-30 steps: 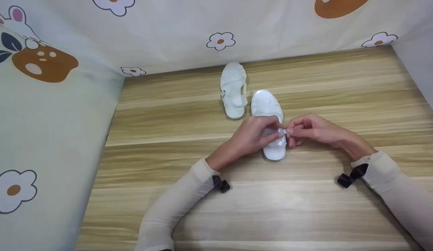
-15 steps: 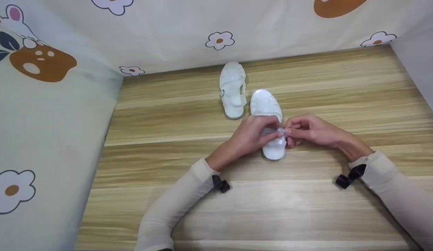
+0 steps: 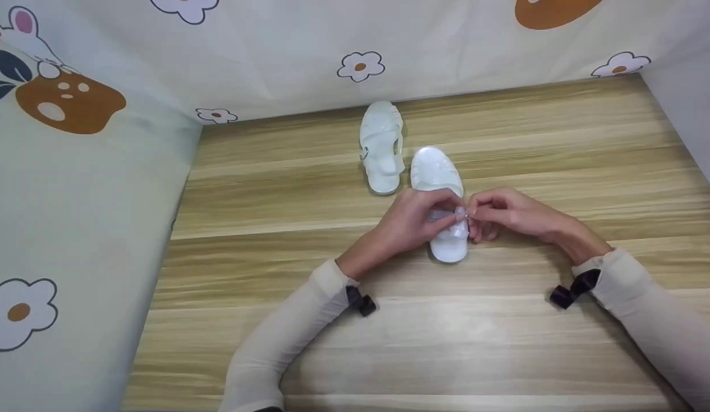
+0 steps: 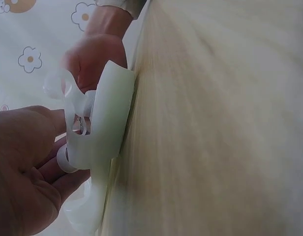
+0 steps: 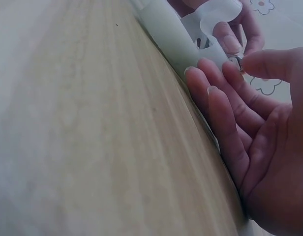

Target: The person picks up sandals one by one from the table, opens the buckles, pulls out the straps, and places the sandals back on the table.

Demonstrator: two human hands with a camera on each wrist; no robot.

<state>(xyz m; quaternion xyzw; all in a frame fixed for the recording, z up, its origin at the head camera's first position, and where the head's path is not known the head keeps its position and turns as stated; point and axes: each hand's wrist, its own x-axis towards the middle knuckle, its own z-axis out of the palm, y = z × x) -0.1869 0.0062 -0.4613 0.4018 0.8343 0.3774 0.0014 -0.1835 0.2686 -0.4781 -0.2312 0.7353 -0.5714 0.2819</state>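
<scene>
Two white jelly sandals lie on the wood-grain surface in the head view. Both hands are at the nearer sandal [image 3: 437, 166], whose heel part [image 4: 112, 103] stands large in the left wrist view. My left hand [image 3: 415, 220] reaches across it and pinches its ankle strap between thumb and forefinger. From the other side my right hand [image 3: 512, 214] pinches the small metal buckle [image 5: 236, 61], its thumb and index fingertip meeting there. The remaining right fingers lie beside the sole in the right wrist view. Fingertips hide most of the strap end.
The other sandal [image 3: 382, 149] lies just beyond and left, toe toward the back wall, its buckle on the left side. A cloth printed with flowers [image 3: 361, 67] rises along the back and left edges of the wood-grain surface [image 3: 274, 229]. A plain pale wall [image 3: 689, 114] borders the right.
The right fingertips have edged slightly left, closer to the left fingertips, and less of the strap end shows between them. Both sandals stay where they were.
</scene>
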